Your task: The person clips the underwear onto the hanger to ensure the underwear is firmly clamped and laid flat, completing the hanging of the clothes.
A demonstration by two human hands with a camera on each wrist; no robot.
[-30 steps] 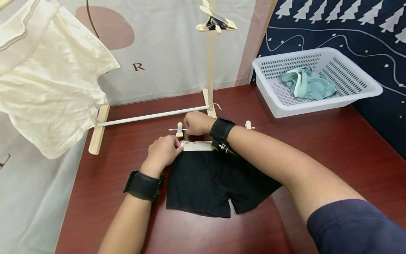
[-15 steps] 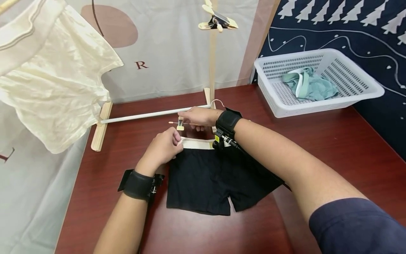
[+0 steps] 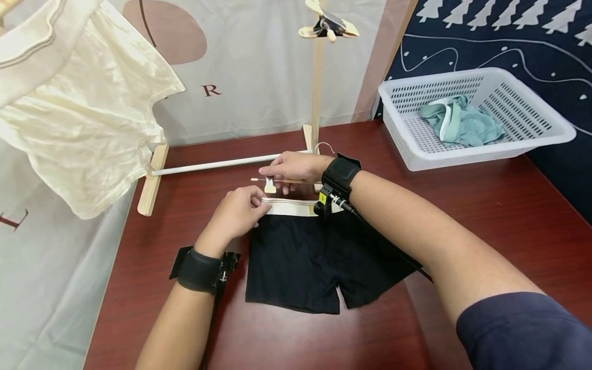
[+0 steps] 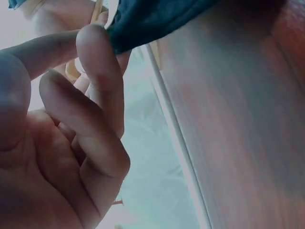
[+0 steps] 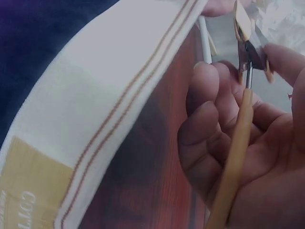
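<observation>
Dark red table [image 3: 462,216] carries black shorts [image 3: 319,262], laid flat, cream waistband [image 3: 289,207] far side. Since a second ago the right hand [image 3: 291,169] has lifted the wooden clip hanger [image 3: 270,183] off the table, fingers curled round its bar. Left hand [image 3: 238,213] pinches the waistband's left corner. Right wrist view alone shows the bar crossing the palm.

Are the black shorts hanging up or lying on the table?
Lying flat: the shorts are spread on the table, both legs visible.
</observation>
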